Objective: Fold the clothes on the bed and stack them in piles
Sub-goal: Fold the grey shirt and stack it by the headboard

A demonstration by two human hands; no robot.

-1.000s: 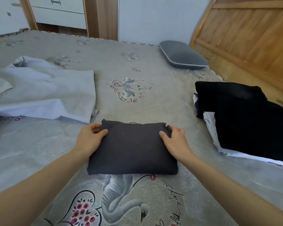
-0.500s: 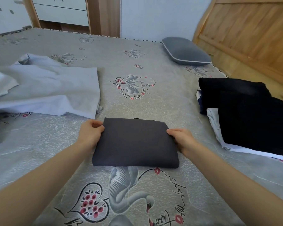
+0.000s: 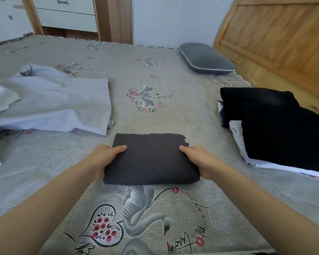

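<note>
Hands grip folded dark garment [image 3: 151, 159] on bed [image 3: 173, 111]: left hand [image 3: 104, 159] at left edge, right hand [image 3: 199, 160] at right edge, thumbs on top.

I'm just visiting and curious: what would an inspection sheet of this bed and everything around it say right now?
Surface: bed under a grey sheet printed with swans and hearts.
Job's things: folded dark grey garment in the middle; black pile to the right; unfolded white clothes to the left.
Clutter: grey pillow at the far side.
Hands: left hand and right hand each grip a side of the folded garment.
Cables: nothing seen.
Surroundings: wooden headboard, white drawers, pale wall.
</note>
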